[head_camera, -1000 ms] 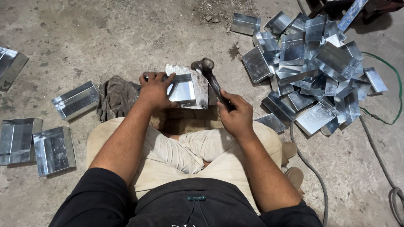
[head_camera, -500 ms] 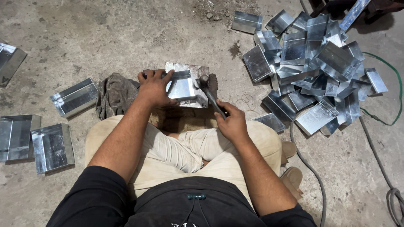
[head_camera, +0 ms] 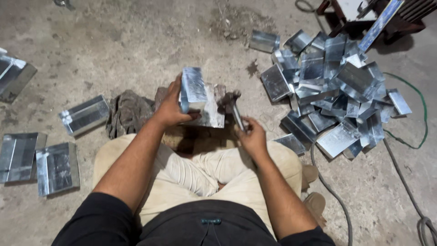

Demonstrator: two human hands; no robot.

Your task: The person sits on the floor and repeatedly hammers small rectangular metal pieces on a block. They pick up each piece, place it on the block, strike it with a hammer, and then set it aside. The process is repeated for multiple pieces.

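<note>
A person sits on a concrete floor [head_camera: 136, 41] with legs folded. The left hand [head_camera: 170, 107] is closed around a folded sheet-metal box [head_camera: 193, 89], holding it up on its edge near the middle of the view. The box rests against a flat metal piece [head_camera: 213, 114] lying on a block in front of the knees. The right hand [head_camera: 252, 136] is wrapped tight around the handle of one hammer [head_camera: 234, 107]. The hammer head sits just beside the box, at about 3 o'clock from it; whether the two touch cannot be told.

At 9 o'clock from the box lies one crumpled grey rag [head_camera: 127, 111]. Past the rag is one bent metal tray [head_camera: 84, 116]. Two more trays [head_camera: 38, 161] lie side by side at 8 o'clock, near the left knee. One more tray [head_camera: 13, 75] is cut off by the left edge at 10 o'clock.

At 2 o'clock there is a big pile of shiny metal pieces [head_camera: 332, 91], too many and too jumbled to count. One green cord [head_camera: 421, 118] curves round the pile's far side. One grey cable [head_camera: 332, 191] runs along the floor at 4 o'clock.
</note>
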